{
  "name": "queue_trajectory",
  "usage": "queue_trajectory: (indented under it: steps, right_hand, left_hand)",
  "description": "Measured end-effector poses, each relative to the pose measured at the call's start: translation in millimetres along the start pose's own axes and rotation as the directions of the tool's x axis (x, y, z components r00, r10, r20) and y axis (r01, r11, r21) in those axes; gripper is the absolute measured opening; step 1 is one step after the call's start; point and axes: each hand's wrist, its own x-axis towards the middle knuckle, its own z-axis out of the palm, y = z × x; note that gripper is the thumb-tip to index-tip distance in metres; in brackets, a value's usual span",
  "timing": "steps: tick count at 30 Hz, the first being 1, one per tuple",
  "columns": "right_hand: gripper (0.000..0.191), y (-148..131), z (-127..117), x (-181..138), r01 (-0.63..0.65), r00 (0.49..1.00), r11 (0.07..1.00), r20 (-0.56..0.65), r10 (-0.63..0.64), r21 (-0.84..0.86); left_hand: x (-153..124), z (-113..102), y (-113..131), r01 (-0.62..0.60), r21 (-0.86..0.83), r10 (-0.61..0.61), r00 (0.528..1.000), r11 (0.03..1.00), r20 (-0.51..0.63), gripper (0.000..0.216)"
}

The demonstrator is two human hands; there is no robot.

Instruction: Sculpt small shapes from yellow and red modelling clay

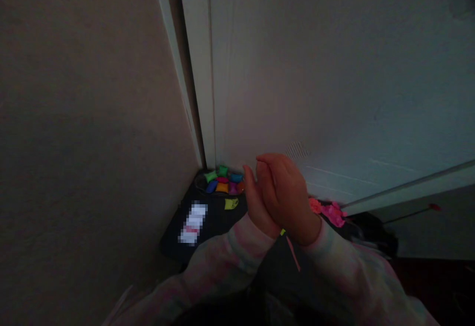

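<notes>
My left hand (pixel 255 206) and my right hand (pixel 287 195) are pressed palm to palm above a dark table (pixel 174 247), fingers together and pointing away from me. A thin pink strand (pixel 293 256) hangs down from between the heels of the palms, with a small yellow-green bit (pixel 282 232) at its top. What else lies between the palms is hidden. Both sleeves are pale and pink-striped. Just beyond the fingertips stands a shallow dish (pixel 200 183) holding several small bright pillows (pixel 221 180) in green, blue, pink and orange.
A yellow-green scrap (pixel 230 203) and a white card (pixel 193 223) lie on the table left of my hands. Pink lumps (pixel 331 212) lie to the right. A white door (pixel 315 78) and a beige wall (pixel 85 118) close the corner. The scene is dim.
</notes>
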Motion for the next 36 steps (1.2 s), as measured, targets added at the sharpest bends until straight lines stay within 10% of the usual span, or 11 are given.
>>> queue_trajectory:
  steps: [36]
  right_hand:
    - [0.022,7.6,7.9,-4.6,0.057,0.994,0.99,-0.09,-0.069,-0.13]
  left_hand:
    - [-0.1,-10.0,-0.9,0.05,0.07,-0.05,0.999,0.996,0.002,0.043]
